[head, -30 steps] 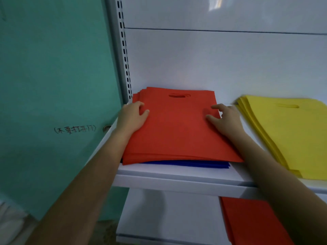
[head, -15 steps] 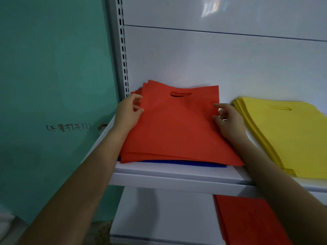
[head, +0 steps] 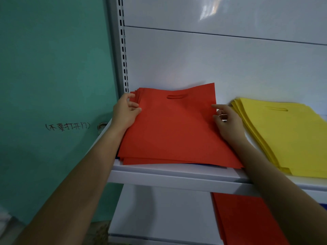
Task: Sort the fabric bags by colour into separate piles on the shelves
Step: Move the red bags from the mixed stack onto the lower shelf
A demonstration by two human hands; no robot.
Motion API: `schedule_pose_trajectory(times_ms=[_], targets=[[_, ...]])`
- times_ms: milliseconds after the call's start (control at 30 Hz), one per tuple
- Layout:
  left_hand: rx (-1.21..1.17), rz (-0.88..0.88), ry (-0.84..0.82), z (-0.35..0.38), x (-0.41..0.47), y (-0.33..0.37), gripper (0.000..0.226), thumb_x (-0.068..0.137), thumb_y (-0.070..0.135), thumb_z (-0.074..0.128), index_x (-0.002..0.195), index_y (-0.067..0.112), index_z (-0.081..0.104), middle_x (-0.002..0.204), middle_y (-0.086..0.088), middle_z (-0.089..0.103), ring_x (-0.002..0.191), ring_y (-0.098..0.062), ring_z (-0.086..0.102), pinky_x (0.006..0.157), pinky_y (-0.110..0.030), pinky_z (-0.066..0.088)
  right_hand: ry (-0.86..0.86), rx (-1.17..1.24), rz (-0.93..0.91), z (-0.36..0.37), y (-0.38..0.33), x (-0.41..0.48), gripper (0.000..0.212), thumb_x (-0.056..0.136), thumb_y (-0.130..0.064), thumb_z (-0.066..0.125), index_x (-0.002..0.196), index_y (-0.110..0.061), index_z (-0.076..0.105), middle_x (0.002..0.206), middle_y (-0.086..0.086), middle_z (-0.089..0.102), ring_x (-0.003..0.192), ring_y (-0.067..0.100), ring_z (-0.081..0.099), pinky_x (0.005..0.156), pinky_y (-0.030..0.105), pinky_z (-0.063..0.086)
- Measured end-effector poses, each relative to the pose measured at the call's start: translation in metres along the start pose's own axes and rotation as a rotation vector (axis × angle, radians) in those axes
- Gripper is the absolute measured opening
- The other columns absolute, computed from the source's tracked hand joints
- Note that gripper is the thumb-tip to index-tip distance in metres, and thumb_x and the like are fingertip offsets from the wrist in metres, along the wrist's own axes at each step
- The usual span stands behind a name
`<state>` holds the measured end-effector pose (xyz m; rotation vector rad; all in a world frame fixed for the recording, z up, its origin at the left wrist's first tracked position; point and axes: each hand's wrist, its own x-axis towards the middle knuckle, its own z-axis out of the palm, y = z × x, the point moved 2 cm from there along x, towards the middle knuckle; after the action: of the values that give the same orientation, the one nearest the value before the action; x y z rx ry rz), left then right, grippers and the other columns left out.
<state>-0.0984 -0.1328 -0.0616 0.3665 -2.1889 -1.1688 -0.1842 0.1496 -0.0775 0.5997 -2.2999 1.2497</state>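
A stack of red fabric bags (head: 175,128) lies on the white shelf (head: 177,177), its far edge tipped up off the shelf. My left hand (head: 124,113) grips the stack's left edge, thumb on top. At the right edge my right hand (head: 227,122) pinches the bags. A thin strip of blue bags (head: 203,164) shows beneath the red ones. To the right lies a pile of yellow bags (head: 286,135). More red bags (head: 244,220) sit on the shelf below.
The white back panel (head: 212,64) stands close behind the piles. A slotted upright post (head: 122,50) bounds the shelf on the left. Beyond the post is a teal door (head: 53,85) with handwriting and a round lock.
Both hands moved from lying on top of the red stack to its side edges. The far edge of the stack has risen.
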Motion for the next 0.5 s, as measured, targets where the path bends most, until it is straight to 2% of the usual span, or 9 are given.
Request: schedule_pose_trajectory(times_ms=[100, 167, 267, 333, 500], targets=[[0.012, 0.02, 0.024, -0.001, 0.0, 0.0, 0.047, 0.083, 0.005, 0.064, 0.126, 0.01, 0.047, 0.098, 0.0, 0.054, 0.079, -0.009, 0.052, 0.06, -0.011, 0.039, 0.017, -0.005, -0.043, -0.002, -0.003, 0.0, 0.033, 0.086, 0.002, 0.054, 0.114, -0.013, 0.062, 0.081, -0.013, 0.048, 0.069, 0.002, 0.05, 0.067, 0.016, 0.04], [-0.002, 0.051, 0.051, -0.001, 0.0, 0.0, 0.045, 0.083, 0.002, 0.063, 0.125, 0.008, 0.048, 0.098, -0.001, 0.054, 0.069, -0.004, 0.051, 0.053, -0.001, 0.038, 0.042, -0.021, -0.085, -0.004, -0.006, 0.001, 0.032, 0.086, 0.002, 0.054, 0.114, -0.012, 0.062, 0.086, -0.006, 0.051, 0.072, 0.006, 0.051, 0.067, 0.012, 0.04], [-0.015, 0.12, 0.096, -0.002, 0.0, 0.003, 0.043, 0.081, -0.001, 0.063, 0.122, 0.006, 0.05, 0.097, -0.002, 0.053, 0.064, 0.002, 0.049, 0.055, 0.002, 0.038, 0.074, -0.004, -0.088, -0.011, -0.015, 0.001, 0.028, 0.087, 0.001, 0.054, 0.11, -0.011, 0.064, 0.091, 0.0, 0.053, 0.07, -0.003, 0.052, 0.065, 0.004, 0.037], [-0.017, 0.154, 0.109, -0.003, 0.0, 0.007, 0.041, 0.081, -0.002, 0.064, 0.119, 0.004, 0.052, 0.097, -0.003, 0.053, 0.064, 0.001, 0.049, 0.058, 0.002, 0.038, 0.065, -0.027, -0.075, -0.018, -0.023, 0.003, 0.025, 0.088, 0.001, 0.054, 0.107, -0.009, 0.066, 0.094, 0.001, 0.055, 0.069, -0.003, 0.052, 0.065, 0.001, 0.036], [-0.116, 0.186, 0.1, -0.01, -0.002, 0.019, 0.035, 0.08, 0.0, 0.065, 0.113, 0.005, 0.056, 0.102, -0.003, 0.054, 0.067, 0.001, 0.051, 0.061, -0.002, 0.043, 0.077, -0.053, -0.017, -0.034, -0.041, -0.006, 0.025, 0.09, -0.001, 0.051, 0.105, -0.011, 0.068, 0.105, 0.01, 0.063, 0.084, 0.021, 0.061, 0.067, 0.001, 0.037]])
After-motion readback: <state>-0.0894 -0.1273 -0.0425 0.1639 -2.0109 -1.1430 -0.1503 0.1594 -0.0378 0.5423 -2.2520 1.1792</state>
